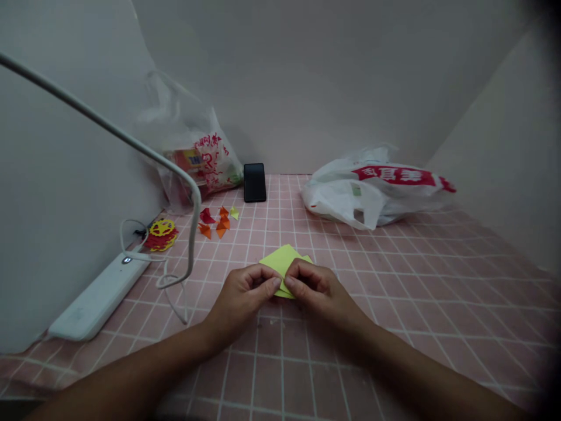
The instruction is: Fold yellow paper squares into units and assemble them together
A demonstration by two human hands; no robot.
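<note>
Between my two hands is yellow-green paper (280, 257), with more than one layer or sheet showing and a corner pointing away from me. My left hand (250, 289) pinches its near left edge between thumb and forefinger. On the near right edge, my right hand (316, 286) pinches the same paper. The two thumbs are close together near the paper's front corner. My other fingers curl under and are partly hidden. Beyond the left hand lie several small folded paper pieces, among them orange ones (223, 223), a red one (207, 216) and a yellow one (235, 213).
A black phone (255, 182) lies near the back wall. Plastic bags stand at the back left (214, 155) and back right (350, 193). At left are a white power bank (103, 295), yellow and red cut-outs (161, 234) and a grey cable (109, 130) crossing the view. Pink checked cloth (421, 339) covers the table.
</note>
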